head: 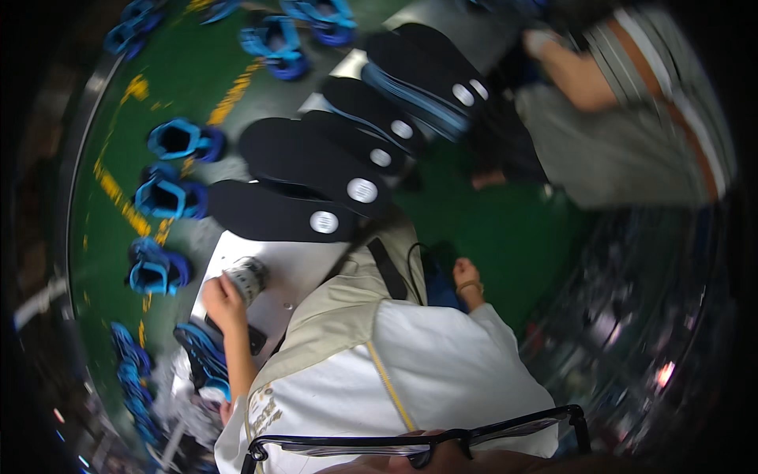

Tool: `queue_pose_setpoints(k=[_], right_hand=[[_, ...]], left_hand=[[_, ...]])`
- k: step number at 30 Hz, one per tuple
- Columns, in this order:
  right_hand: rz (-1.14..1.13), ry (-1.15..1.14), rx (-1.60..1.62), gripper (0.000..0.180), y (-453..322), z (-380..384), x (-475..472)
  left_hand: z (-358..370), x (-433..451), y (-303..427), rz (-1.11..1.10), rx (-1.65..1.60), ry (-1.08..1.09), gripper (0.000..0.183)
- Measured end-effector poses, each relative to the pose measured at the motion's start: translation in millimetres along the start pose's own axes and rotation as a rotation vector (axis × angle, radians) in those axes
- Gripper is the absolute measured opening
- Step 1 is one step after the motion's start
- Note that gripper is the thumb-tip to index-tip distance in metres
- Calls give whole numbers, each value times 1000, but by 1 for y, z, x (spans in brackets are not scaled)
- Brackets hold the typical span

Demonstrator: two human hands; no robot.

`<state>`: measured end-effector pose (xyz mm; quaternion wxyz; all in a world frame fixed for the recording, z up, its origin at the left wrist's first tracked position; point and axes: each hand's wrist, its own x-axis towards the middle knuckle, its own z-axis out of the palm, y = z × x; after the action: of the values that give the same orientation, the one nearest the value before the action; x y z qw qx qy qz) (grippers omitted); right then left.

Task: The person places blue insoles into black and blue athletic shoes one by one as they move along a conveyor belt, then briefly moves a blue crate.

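My left hand (224, 303) is at the near left part of a white tabletop (302, 266). Its curled fingers meet the side of a small cylindrical can (247, 278) with a printed wrap; whether they grip it cannot be told. Under my left forearm lies a dark, flat, phone-like object (257, 340), partly hidden. My right hand (466, 272) hangs beside my right leg over the green floor, fingers curled, with nothing seen in it. Ahead of me lie black insoles (278, 210) with round white labels. Farther along is a stack of blue-edged black insoles (414, 89).
Blue shoe uppers (169, 195) stand in a row left of the table, with more (275, 44) beyond. Beside my left arm are a black-and-blue shoe (204, 352) and clear plastic bags (189, 409). A person in grey (598, 136) is at the right. Yellow lines (121, 198) mark the green floor.
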<state>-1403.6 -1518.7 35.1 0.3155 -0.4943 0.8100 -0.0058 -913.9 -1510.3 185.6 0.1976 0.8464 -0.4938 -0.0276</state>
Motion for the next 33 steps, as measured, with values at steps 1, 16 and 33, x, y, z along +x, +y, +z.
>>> queue_pose_setpoints(k=[1, 16, 33], right_hand=[[113, -122, -115, 21, 28, 16, -36], [299, -518, 63, 19, 67, 150, -222], [781, 733, -685, 90, 175, -92, -281]], left_hand=[[1, 0, 0, 30, -16, 0, 23], [10, -2, -25, 97, -52, -94, 39], [8, -11, -2, 101, -25, -87, 37]])
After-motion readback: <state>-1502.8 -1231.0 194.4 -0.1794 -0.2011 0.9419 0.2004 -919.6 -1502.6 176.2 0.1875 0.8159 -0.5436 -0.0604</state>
